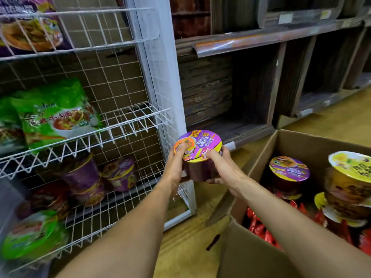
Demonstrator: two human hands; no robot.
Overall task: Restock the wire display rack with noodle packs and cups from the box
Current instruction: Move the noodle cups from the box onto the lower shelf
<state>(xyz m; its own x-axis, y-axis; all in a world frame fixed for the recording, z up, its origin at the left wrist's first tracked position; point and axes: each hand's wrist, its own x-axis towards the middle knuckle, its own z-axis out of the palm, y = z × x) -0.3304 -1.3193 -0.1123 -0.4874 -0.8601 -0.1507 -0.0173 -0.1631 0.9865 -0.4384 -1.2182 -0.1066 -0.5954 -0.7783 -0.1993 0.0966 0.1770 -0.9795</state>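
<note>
Both my hands hold a purple noodle cup point(200, 155) in the air, between the white wire rack point(128, 125) and the cardboard box point(289, 145). My left hand point(176, 167) grips its left side with the thumb on the lid. On the right side my right hand point(222, 169) grips it, thumb on the lid and fingers under the base. The rack's bottom shelf carries two purple cups point(100, 177) and a green cup point(30, 235). Green packs point(56, 115) lie on the middle shelf, a purple pack point(30, 27) on the top one.
The open box at my right holds a purple cup point(289, 173), yellow cups point(349, 177) and red packs point(261, 227). Dark wooden shelving point(261, 77) stands behind it. The floor point(192, 237) is light wood. The right part of each rack shelf has bare wire.
</note>
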